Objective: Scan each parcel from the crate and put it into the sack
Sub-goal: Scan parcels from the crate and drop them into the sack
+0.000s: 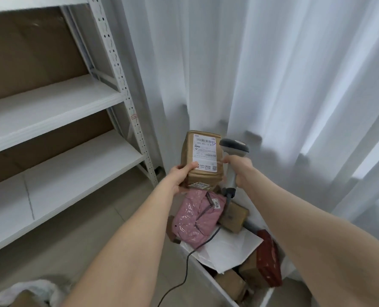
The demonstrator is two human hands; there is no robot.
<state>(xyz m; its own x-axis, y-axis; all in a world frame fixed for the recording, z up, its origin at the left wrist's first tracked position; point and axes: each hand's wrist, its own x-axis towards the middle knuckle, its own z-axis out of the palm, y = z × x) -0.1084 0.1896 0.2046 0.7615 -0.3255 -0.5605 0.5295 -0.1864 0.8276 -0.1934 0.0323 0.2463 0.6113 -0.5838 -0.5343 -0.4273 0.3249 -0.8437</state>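
Nearest me, the sack (pixel 32 290) lies low left on the floor (pixel 122 218), with the crate (pixel 206 273) low right. Shelving (pixel 51 103) stands to the left and a curtain (pixel 272 74) hangs behind. My left hand (pixel 180 177) grips the cardboard parcel (pixel 203 151) above the crate, label facing me. My right hand (pixel 239 171) is wrapped round the scanner (pixel 234 148) just beside it.

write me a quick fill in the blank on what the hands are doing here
1. The left hand grips a parcel made of ____.
2. The right hand grips the barcode scanner by its ____.
3. The poly mailer lying below the held parcel is ____ in colour.

Missing words: cardboard; handle; pink.
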